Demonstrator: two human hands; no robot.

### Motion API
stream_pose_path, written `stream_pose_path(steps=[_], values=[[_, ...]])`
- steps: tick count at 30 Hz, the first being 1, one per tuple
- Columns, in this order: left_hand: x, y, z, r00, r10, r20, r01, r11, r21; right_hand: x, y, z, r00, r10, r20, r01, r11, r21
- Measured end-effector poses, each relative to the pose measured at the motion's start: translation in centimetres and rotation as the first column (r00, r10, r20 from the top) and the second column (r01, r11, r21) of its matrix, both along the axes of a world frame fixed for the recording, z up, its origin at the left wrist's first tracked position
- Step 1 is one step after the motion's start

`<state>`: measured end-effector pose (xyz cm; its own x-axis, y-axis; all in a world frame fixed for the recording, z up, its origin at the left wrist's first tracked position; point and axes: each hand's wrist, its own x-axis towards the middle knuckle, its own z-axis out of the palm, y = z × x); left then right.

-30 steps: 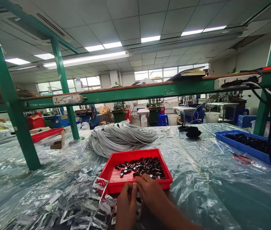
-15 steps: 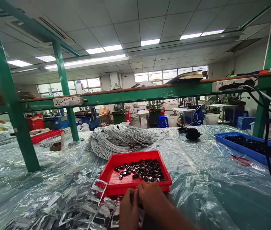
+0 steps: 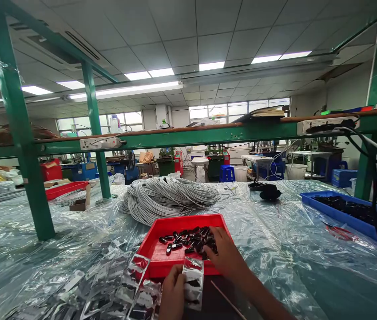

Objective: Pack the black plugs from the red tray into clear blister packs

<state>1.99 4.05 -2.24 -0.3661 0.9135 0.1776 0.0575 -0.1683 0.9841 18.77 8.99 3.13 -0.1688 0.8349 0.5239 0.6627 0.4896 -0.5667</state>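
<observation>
My left hand (image 3: 172,291) pinches the left edge of a small clear plastic pouch (image 3: 193,284) with silvery and dark patches. It stands just in front of the red tray (image 3: 155,266). My right hand (image 3: 224,254) reaches over the tray's right side, thumb and fingers apart, at a pile of small shiny black pieces (image 3: 183,240). Its fingertips touch or nearly touch the pieces; I cannot tell which. More flat plastic pouches (image 3: 108,271) lie heaped left of my left hand. A thin stick (image 3: 226,298) rests on a dark surface below my right hand.
Behind the tray lies a large coil of grey cable (image 3: 164,200). A blue tray (image 3: 344,218) of black items is at the right, near a hanging black cable (image 3: 375,213). Green posts (image 3: 35,191) carry a shelf beam (image 3: 188,138) across the table. Plastic film covers the table.
My hands, together before, have come apart. The right one has moved forward into the red tray, while the pouch in my left hand has come into plain view.
</observation>
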Motion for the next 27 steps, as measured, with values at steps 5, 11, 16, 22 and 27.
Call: stream_pose_path(steps=[5,11,16,22,27], values=[[-0.3,0.3,0.0,0.974,-0.161,0.161,0.161,0.987,0.011,-1.4,-2.2,0.1,0.966,0.233,-0.115,-0.253,0.946,-0.202],[-0.2,-0.1,0.2,0.990,-0.141,0.020,0.141,0.990,0.013,-1.9,-1.7,-0.2,0.852,0.274,-0.446,-0.400,0.891,-0.217],[-0.2,-1.7,2.1,0.986,-0.114,0.122,0.109,0.993,0.041,-2.9,-1.8,-1.5,0.577,0.225,-0.785,-0.662,0.691,-0.289],[0.0,-1.9,2.5,0.957,-0.209,0.201,0.195,0.977,0.087,-3.2,-2.3,-1.9,0.592,0.172,-0.787,-0.701,0.591,-0.399],[-0.5,-0.9,1.5,0.997,-0.063,0.054,0.058,0.995,0.079,-3.5,-3.4,-0.4,0.931,0.137,-0.340,-0.146,0.989,-0.002]])
